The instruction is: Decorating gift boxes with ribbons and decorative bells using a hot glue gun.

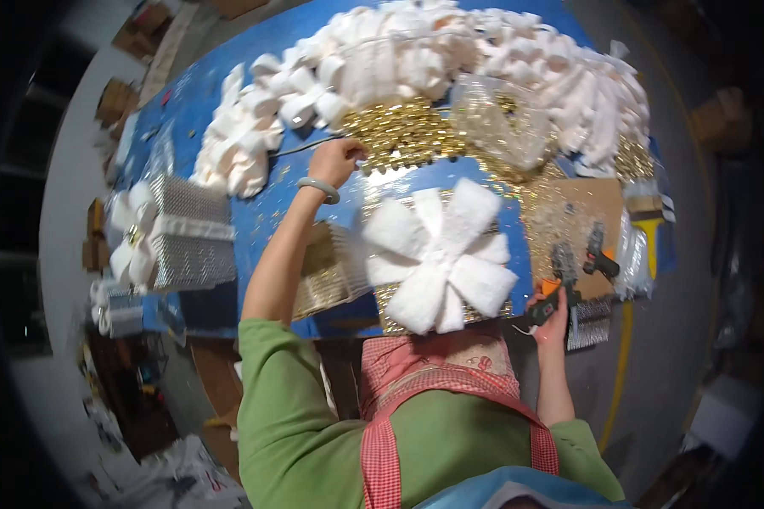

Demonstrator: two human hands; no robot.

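Note:
My left hand [338, 161], a pale bangle at its wrist, reaches to the near left edge of a pile of small shiny gold pieces [403, 131]. Its fingers are pinched together; whatever is between them is too small to make out. My right hand [553, 324] is wrapped round a dark glue gun [535, 317] with an orange part at the table's near edge. Between my arms, a large white fluffy bow [437, 263] lies with its loops spread over a glittery gold box [390, 299].
White fluffy bows [373, 72] are heaped along the far side of the blue table [263, 225]. A silver box [193, 246] stands left, a gold box [327, 267] nearer. A clear plastic bag [501, 123], cardboard [581, 204], another glue gun [601, 261] and a yellow-handled brush [649, 233] lie right.

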